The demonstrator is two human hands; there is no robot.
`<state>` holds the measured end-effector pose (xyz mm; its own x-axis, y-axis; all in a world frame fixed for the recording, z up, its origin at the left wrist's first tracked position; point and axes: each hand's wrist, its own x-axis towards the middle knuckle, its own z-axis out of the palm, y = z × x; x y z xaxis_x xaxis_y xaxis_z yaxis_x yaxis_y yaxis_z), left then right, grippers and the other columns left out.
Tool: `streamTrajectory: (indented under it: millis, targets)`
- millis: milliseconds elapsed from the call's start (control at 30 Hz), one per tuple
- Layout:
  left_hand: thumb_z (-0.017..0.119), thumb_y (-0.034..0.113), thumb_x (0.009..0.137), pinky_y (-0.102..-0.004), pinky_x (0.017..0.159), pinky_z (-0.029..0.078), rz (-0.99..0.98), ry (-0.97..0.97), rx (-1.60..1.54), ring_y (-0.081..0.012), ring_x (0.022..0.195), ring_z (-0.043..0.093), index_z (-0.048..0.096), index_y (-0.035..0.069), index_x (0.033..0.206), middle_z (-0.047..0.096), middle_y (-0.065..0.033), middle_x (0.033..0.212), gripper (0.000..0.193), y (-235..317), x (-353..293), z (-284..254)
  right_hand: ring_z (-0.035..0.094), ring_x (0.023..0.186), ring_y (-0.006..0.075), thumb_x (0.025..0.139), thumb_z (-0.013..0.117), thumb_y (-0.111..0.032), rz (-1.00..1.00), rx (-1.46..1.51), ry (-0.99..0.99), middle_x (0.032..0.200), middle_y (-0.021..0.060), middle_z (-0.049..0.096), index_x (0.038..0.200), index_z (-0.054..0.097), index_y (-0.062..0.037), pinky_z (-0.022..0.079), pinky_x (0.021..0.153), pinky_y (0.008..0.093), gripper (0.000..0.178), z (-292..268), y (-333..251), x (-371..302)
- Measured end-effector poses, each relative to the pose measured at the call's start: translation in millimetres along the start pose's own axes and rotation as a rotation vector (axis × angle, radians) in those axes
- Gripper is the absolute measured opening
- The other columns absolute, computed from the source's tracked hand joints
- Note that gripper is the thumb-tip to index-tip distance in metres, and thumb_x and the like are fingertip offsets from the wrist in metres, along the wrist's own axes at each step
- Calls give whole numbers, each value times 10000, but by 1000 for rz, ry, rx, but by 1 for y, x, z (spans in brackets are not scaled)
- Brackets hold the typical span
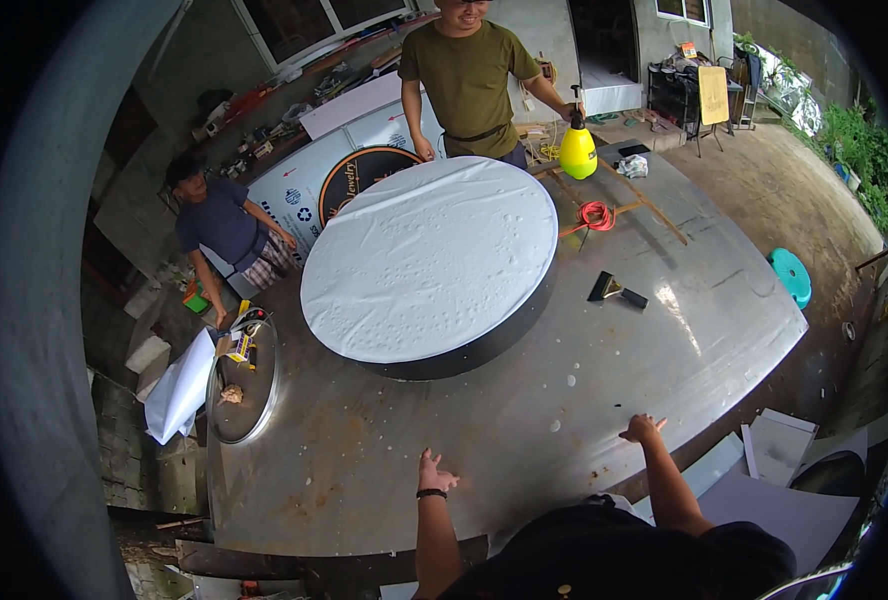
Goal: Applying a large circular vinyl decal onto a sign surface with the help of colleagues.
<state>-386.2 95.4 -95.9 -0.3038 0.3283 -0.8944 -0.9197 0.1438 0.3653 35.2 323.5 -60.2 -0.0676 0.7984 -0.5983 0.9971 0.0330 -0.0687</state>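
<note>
My left hand (438, 472), with a dark band at its wrist, hovers over the near part of the metal table (484, 430). Its fingers are apart and it holds nothing. Near the table's right front edge is my right hand (645, 429), also bare, with its fingers spread. Beyond both hands lies a large round drum-like panel (464, 358) with a dark side. A wrinkled, bubbled white sheet (429, 260) covers its top. A squeegee (619, 290) with a black blade and handle rests to the panel's right, out of reach of either hand.
Across the table a person in a green shirt (474, 75) holds a yellow spray bottle (578, 150). Another person (229, 225) reaches toward a round metal-rimmed tray (276, 385) holding small items. A coiled red cord (595, 215) lies at the far right, a teal stool (790, 278) beyond the edge.
</note>
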Motion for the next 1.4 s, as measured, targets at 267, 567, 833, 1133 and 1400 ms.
streamTrajectory:
  millis: [267, 567, 833, 1133, 1400]
  targets:
    - [479, 554, 705, -617, 916, 84, -14, -18, 41, -584, 1111, -94, 393, 145, 1099, -72, -414, 1238, 574, 1, -13, 3, 338, 1160, 301, 662, 638, -396, 9, 2, 10, 1182, 155, 436, 1047, 544, -74, 88, 930, 629, 511, 5, 2, 2]
    - [496, 544, 697, -625, 917, 71, 0, -16, 28, -581, 1117, -111, 379, 111, 1112, -70, -428, 1221, 611, 4, -28, 10, 357, 1145, 299, 652, 646, -383, -1, 2, 37, 1155, 156, 461, 1021, 557, -65, 90, 925, 635, 495, 5, 0, 0]
    - [509, 541, 690, -586, 943, 61, -63, 35, -18, -479, 1192, -57, 395, 144, 1148, 7, -257, 1322, 616, 7, -20, 8, 359, 1142, 301, 652, 641, -389, -11, 3, 44, 1145, 162, 468, 1001, 572, -70, 89, 925, 633, 478, 3, -4, -1]
    - [497, 544, 696, -595, 932, 77, -119, 48, -46, -482, 1193, -82, 395, 137, 1156, -57, -253, 1338, 622, 6, -35, 10, 339, 1157, 299, 654, 636, -398, 5, 14, 49, 1181, 179, 431, 1013, 569, -74, 80, 929, 627, 488, 4, -2, -5]
    - [482, 559, 695, -615, 901, 129, -91, 47, 25, -516, 1170, 6, 380, 157, 1169, -17, -291, 1321, 629, 8, -26, 8, 307, 1183, 309, 669, 626, -403, 4, -9, -21, 1226, 181, 390, 1043, 549, -77, 72, 931, 627, 502, 1, -2, 0]
